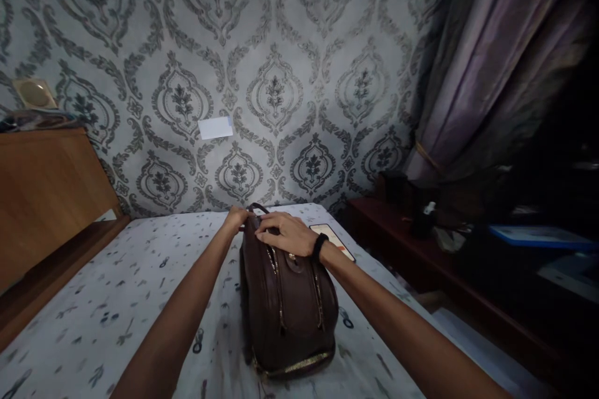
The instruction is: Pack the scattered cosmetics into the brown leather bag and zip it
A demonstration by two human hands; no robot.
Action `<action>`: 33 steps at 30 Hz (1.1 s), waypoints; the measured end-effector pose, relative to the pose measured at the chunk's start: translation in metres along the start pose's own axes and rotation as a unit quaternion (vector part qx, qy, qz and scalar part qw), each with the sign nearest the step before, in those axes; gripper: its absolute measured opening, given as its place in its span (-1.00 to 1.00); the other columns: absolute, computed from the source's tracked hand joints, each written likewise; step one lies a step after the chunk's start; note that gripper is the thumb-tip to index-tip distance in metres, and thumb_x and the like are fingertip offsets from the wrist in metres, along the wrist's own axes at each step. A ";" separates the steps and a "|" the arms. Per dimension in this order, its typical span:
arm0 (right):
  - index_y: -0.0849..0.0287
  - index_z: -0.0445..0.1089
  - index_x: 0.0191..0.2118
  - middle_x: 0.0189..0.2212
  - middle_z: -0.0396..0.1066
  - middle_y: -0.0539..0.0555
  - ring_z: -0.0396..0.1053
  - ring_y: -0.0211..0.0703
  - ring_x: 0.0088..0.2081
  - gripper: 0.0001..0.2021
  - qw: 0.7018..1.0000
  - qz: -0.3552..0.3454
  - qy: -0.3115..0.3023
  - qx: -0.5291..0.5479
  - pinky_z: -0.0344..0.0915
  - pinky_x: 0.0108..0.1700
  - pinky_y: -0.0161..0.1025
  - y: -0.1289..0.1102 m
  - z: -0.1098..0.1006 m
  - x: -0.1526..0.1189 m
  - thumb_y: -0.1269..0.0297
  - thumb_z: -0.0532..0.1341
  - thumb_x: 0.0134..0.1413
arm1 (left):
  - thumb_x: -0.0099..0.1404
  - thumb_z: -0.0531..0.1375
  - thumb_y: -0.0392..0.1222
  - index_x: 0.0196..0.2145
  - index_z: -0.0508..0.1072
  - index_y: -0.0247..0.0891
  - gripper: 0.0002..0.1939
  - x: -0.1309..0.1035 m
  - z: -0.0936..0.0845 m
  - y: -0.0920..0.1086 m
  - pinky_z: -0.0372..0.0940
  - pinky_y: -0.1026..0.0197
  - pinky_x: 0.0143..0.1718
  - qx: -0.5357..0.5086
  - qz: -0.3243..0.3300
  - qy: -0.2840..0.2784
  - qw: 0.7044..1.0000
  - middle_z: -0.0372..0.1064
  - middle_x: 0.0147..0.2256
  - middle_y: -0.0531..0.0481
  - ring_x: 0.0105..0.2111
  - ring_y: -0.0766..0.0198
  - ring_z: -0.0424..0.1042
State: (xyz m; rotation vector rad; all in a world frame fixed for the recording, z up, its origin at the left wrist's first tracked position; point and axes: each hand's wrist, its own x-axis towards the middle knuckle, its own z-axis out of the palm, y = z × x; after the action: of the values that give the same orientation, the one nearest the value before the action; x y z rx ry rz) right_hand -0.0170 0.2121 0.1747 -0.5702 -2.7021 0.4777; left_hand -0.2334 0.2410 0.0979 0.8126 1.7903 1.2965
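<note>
A dark brown bag (299, 305) with gold zippers lies on the bed's white patterned sheet (140, 274), its top end pointing toward the wall. At the far left corner of the bag, my left hand (236, 218) has its fingers closed at the edge near the strap; what they pinch is too small to make out. My right hand (287, 234), with a black band on the wrist, rests over the bag's upper part, fingers bent toward the same far end. Its fingertips touch the brown surface, and whether they grip anything is unclear.
Just right of the bag lies a phone (334, 242) with a lit screen. A wooden cabinet (51, 193) stands at the left. Along the right is a dark red ledge (397, 237) with dark items, beneath a tied curtain (472, 87). The patterned wall (276, 25) closes off the far side.
</note>
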 end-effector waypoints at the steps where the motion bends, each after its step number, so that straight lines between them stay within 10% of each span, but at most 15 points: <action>1: 0.03 0.59 -0.16 0.03 0.49 0.10 0.35 0.13 0.15 -0.74 1.000 0.004 0.000 -0.001 0.23 0.14 -0.01 0.000 0.000 0.000 0.13 0.17 0.20 | 0.38 0.19 -0.08 0.08 0.37 -0.28 -0.62 -0.001 0.001 0.000 0.41 -0.05 -0.05 -0.002 0.006 0.003 1.000 0.36 0.05 -0.15 -0.04 0.11 0.43; 8: 0.04 0.58 -0.17 0.05 0.48 0.12 0.35 0.14 0.14 -0.74 1.000 0.004 0.002 -0.003 0.21 0.15 0.02 0.002 0.002 -0.001 0.12 0.16 0.20 | 0.38 0.19 -0.06 -0.01 0.42 -0.32 -0.68 -0.007 0.003 -0.002 0.43 0.03 -0.13 -0.039 0.089 0.021 0.995 0.42 -0.06 -0.11 -0.14 0.18 0.46; 15: 0.09 0.58 -0.17 -0.02 0.51 0.12 0.40 0.08 0.08 -0.75 1.000 -0.011 0.002 0.003 0.23 0.12 -0.06 0.002 0.002 0.000 0.18 0.16 0.21 | -0.03 0.39 -0.19 -0.70 0.24 -0.27 -0.63 -0.015 0.003 0.004 0.11 0.30 -0.50 -0.083 0.155 0.035 0.984 0.22 -0.66 0.15 -0.59 0.39 0.24; 27: 0.09 0.57 -0.11 0.00 0.51 0.12 0.38 0.09 0.11 -0.73 1.000 -0.015 0.005 0.000 0.23 0.13 -0.04 0.001 0.001 -0.001 0.17 0.15 0.25 | -0.05 0.37 0.02 -0.58 0.37 -0.27 -0.66 -0.031 0.016 0.004 0.23 0.25 -0.48 -0.048 0.177 -0.012 0.983 0.35 -0.60 0.04 -0.54 0.28 0.35; 33: 0.14 0.55 -0.07 0.02 0.50 0.14 0.38 0.06 0.11 -0.71 0.999 -0.037 0.020 0.014 0.22 0.15 -0.05 0.004 0.003 -0.001 0.20 0.12 0.28 | 0.03 0.33 -0.01 -0.19 0.42 -0.33 -0.56 -0.030 0.014 0.000 0.30 0.18 -0.27 0.050 0.197 0.036 0.978 0.48 -0.29 -0.11 -0.23 0.09 0.47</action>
State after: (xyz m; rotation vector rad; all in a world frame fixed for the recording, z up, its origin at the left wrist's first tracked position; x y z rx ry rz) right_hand -0.0158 0.2140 0.1704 -0.4663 -2.6631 0.4772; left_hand -0.2062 0.2223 0.1015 1.2378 1.8222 1.5090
